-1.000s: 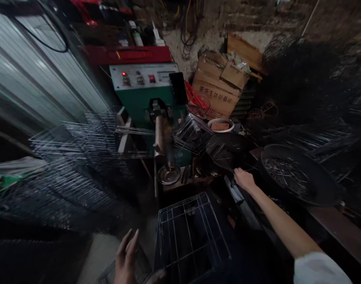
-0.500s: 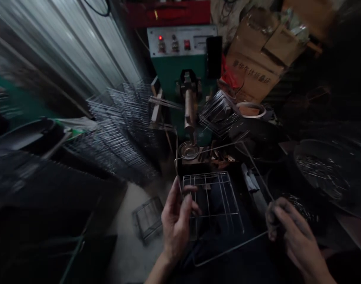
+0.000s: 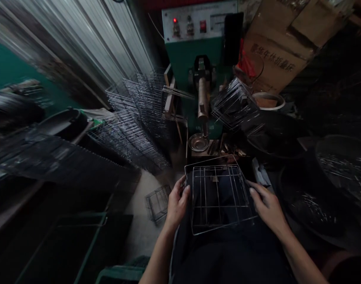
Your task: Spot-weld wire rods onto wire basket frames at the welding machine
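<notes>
Wire loop (image 3: 210, 160), lower centre of the frame, overlapping wire grid (image 3: 218, 206), contact unclear; pinched along opposite sides by left hand (image 3: 177, 201) and right hand (image 3: 267, 203); probably light, springy, best gripped near corners.

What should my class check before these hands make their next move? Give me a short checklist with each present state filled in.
1. Left hand gripping the wire frame at its left side: ok.
2. Right hand gripping its right side: ok.
3. Wire frame lined up with the wire grid: not ok; their edges look askew in this view.
4. Wire frame touching the wire grid: cannot tell; they overlap in the picture.
5. Indicator light on the green machine lit: ok, red.
</notes>
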Tool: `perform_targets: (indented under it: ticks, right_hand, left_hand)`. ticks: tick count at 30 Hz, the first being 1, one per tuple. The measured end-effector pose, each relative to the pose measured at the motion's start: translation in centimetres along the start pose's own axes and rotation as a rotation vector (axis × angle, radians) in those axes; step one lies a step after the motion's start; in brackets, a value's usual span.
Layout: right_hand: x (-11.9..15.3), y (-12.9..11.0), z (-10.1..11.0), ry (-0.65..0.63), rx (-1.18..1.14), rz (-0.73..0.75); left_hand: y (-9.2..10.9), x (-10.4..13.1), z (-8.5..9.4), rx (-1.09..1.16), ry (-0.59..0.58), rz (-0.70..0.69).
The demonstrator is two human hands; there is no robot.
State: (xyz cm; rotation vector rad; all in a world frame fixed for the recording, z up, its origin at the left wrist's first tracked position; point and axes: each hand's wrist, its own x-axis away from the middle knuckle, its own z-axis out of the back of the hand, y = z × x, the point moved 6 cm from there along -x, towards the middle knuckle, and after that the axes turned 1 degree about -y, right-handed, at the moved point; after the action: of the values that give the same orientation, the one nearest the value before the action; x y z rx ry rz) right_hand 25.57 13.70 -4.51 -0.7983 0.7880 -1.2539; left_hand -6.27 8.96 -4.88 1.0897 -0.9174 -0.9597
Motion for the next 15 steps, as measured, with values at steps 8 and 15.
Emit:
perform_targets:
  ticks: [8, 15]
  right_hand:
    - [2.4, 1.3, -0.9, -0.056, 0.145, -0.012]
    - [1.1, 5.0, -2.8, -0.08, 0.003, -0.087]
  left_hand:
    - [-4.0, -2.2, -0.7, 0.004, -0.057, 0.025]
    - [-7.1, -2.5, -1.6, 0.066, -0.147, 0.055]
